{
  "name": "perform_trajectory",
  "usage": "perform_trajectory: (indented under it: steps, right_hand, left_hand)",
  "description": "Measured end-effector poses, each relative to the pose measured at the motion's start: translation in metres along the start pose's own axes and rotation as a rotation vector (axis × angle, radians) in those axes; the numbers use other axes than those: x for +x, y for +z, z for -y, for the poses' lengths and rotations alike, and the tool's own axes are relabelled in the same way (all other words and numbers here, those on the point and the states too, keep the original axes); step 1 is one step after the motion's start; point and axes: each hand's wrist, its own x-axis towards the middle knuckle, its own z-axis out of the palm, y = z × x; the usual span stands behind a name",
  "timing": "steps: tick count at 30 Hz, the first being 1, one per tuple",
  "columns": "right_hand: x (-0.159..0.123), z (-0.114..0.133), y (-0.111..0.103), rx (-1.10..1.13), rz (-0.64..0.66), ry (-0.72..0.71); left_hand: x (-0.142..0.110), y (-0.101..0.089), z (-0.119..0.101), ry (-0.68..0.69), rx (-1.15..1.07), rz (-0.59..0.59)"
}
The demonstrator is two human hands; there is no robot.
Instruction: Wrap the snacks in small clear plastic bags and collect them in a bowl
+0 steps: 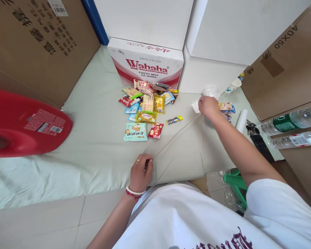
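My left hand [141, 173] rests on the cloth near the front edge, fingers curled in, with nothing showing in it. My right hand [209, 107] is stretched out to the right, its fingers pinched together; what they hold, if anything, is hidden. A small white piece [195, 106] lies right at its fingertips, and crumpled clear plastic [211, 92] is just behind it. Several wrapped snacks [147, 102] are heaped against the Wahaba-style white and red carton [147, 69]. In front lie a pale green packet [135, 132], a red packet [156, 131] and a yellow and dark stick packet [174, 120].
More snack packets [226, 107] and a white cup [233, 85] lie beyond my right hand. Plastic bottles [295, 121] and keys [252, 128] are at the right. A red jug [28, 124] stands left. Cardboard boxes [41, 45] flank both sides; a green stool [235, 186] is below.
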Motion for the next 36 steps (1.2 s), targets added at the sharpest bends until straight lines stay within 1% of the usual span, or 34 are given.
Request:
perform_trajectory:
  steps: [1, 2, 3, 5, 7, 8, 10, 11, 12, 13, 14, 16, 18, 21, 23, 25, 29, 31, 34, 36]
  right_hand:
    - [0.005, 0.015, 0.012, -0.001, 0.085, 0.028]
    - [0.008, 0.026, 0.024, 0.003, 0.134, 0.061]
    - [0.011, 0.034, 0.033, 0.012, 0.157, 0.091]
    - [0.012, 0.041, 0.046, 0.035, 0.135, 0.125]
    - [0.004, 0.04, 0.049, 0.05, 0.093, 0.115]
    - [-0.005, 0.038, 0.049, 0.107, 0.069, 0.09]
    - [-0.032, 0.033, 0.046, 0.365, 0.03, 0.012]
    - [-0.051, 0.03, 0.045, 0.561, 0.021, -0.034]
    - [-0.072, 0.028, 0.043, 0.748, 0.024, -0.067]
    - [-0.094, 0.026, 0.042, 0.878, 0.035, -0.09]
    - [-0.116, 0.025, 0.041, 0.951, 0.047, -0.108]
    - [-0.157, 0.025, 0.039, 0.984, 0.063, -0.149]
    - [-0.189, 0.028, 0.038, 0.915, 0.05, -0.245]
    - [-0.216, 0.034, 0.038, 0.838, 0.068, -0.405]
    - [-0.224, 0.035, 0.04, 0.877, 0.119, -0.427]
    - [-0.227, 0.031, 0.043, 0.989, 0.16, -0.345]
    - [-0.228, 0.013, 0.049, 1.322, 0.2, 0.011]
    - [-0.225, 0.005, 0.051, 1.476, 0.166, 0.159]
    - [-0.219, -0.004, 0.046, 1.626, 0.07, 0.27]
    - [-0.215, -0.008, 0.041, 1.648, 0.013, 0.279]
  left_hand:
    - [0.0, 0.0, 0.0, 0.002, -0.007, -0.002]
    - [-0.001, -0.001, 0.0, 0.003, -0.016, -0.001]
    - [-0.001, -0.001, -0.001, 0.0, -0.028, 0.0]
    - [-0.003, -0.003, 0.0, -0.023, -0.056, -0.002]
    - [-0.005, -0.005, 0.001, -0.068, -0.099, -0.02]
    - [-0.006, -0.006, 0.001, -0.099, -0.127, -0.037]
    - [-0.006, -0.007, 0.0, -0.166, -0.205, -0.066]
    - [-0.006, -0.007, -0.002, -0.203, -0.257, -0.068]
    - [-0.003, -0.007, -0.005, -0.243, -0.318, -0.057]
    - [0.0, -0.005, -0.01, -0.284, -0.384, -0.033]
    - [0.005, -0.003, -0.015, -0.322, -0.451, -0.001]
    - [0.019, 0.006, -0.029, -0.38, -0.569, 0.069]
    - [0.036, 0.02, -0.043, -0.393, -0.644, 0.123]
    - [0.056, 0.044, -0.058, -0.385, -0.738, 0.197]
    - [0.062, 0.055, -0.061, -0.397, -0.786, 0.211]
    - [0.063, 0.061, -0.059, -0.447, -0.831, 0.194]
    - [0.056, 0.059, -0.05, -0.57, -0.92, 0.183]
    - [0.052, 0.055, -0.047, -0.586, -0.951, 0.159]
    - [0.047, 0.049, -0.046, -0.582, -0.981, 0.093]
    - [0.045, 0.045, -0.046, -0.593, -1.0, 0.073]
